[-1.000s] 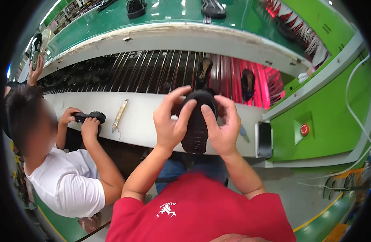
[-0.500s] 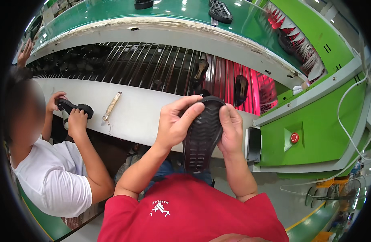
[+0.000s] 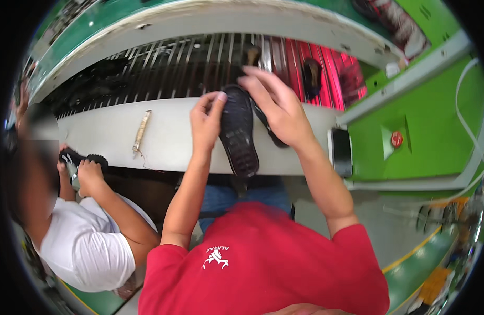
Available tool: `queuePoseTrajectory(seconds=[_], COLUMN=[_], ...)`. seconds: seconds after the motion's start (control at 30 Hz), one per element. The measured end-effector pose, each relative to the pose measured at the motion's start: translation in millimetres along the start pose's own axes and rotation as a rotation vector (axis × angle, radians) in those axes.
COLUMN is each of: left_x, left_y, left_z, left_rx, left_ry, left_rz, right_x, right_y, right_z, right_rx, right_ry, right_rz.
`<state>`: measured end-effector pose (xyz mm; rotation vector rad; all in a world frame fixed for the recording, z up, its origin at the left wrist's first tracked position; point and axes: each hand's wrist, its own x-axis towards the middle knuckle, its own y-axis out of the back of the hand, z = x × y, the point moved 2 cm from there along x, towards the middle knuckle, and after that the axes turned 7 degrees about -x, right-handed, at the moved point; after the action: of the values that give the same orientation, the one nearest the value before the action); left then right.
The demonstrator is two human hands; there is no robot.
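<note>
My left hand point(image 3: 206, 125) grips the left edge of a black shoe point(image 3: 239, 134), thumb near its toe. The shoe's ridged outsole faces up, with its heel end toward me. My right hand point(image 3: 284, 115) is off this shoe, on its right side, fingers stretched out and slightly blurred at the tips. Partly hidden beneath the right hand, a second dark shoe point(image 3: 276, 139) rests on the white ledge point(image 3: 179, 134); I cannot tell whether the hand touches it.
A worn, wrapped-handle tool point(image 3: 142, 132) lies on the ledge. At left, a person in a white shirt point(image 3: 97, 252) holds another black shoe point(image 3: 84, 161). Beyond the ledge runs a roller conveyor carrying a shoe point(image 3: 312, 77) under red light. A green machine point(image 3: 426, 131) with a red button stands right.
My right hand has let go of the shoe and opened beside it. The left hand still holds the shoe, now over the ledge. The whole view has shifted, and the second shoe has come into sight.
</note>
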<state>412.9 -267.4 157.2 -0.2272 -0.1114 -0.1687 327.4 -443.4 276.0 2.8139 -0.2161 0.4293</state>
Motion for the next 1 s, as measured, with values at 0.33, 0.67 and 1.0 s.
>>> queuePoseTrajectory(seconds=[0.33,0.67,1.0], left_x=[-4,5,-4], left_y=[18,18,8], left_z=[15,3,28], left_rx=[-0.054,-0.374,-0.458], left_ry=[-0.111,0.091,0.124], left_rz=[0.055,-0.035,-0.145], right_x=[25,-55,-120], right_y=[30,34,7], right_z=[-35,127,101], right_rx=[-0.056,-0.775,-0.466], right_ry=[0.057,-0.241,-0.018], right_rz=[0.104,0.091,0.469])
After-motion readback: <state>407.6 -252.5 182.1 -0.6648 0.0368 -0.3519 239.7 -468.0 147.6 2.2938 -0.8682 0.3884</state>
